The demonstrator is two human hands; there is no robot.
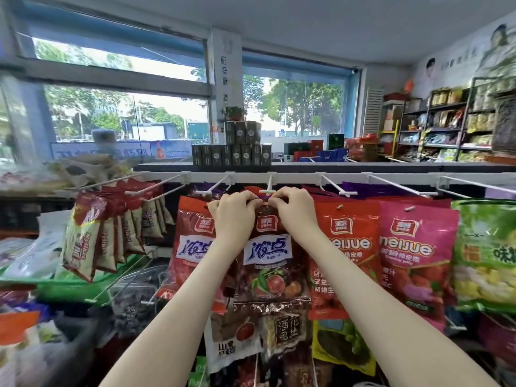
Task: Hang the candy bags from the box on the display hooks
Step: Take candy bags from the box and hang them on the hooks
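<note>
A dark red candy bag point(269, 263) with a white and blue label hangs in front of me, its top edge level with the tip of a white display hook point(268, 185). My left hand point(234, 212) pinches the bag's top left corner and my right hand point(293, 209) pinches its top right corner, both with curled fingers. Whether the bag's hole is on the hook is hidden by my fingers. A matching red bag point(192, 247) hangs on the hook to the left. The box is out of view.
Orange point(346, 247), pink point(416, 255) and green point(485, 252) bags hang on hooks to the right. Beige and red packets point(111, 233) hang at the left. More bags hang on the row below point(251, 331). Dark boxes point(231, 152) stand on the top ledge.
</note>
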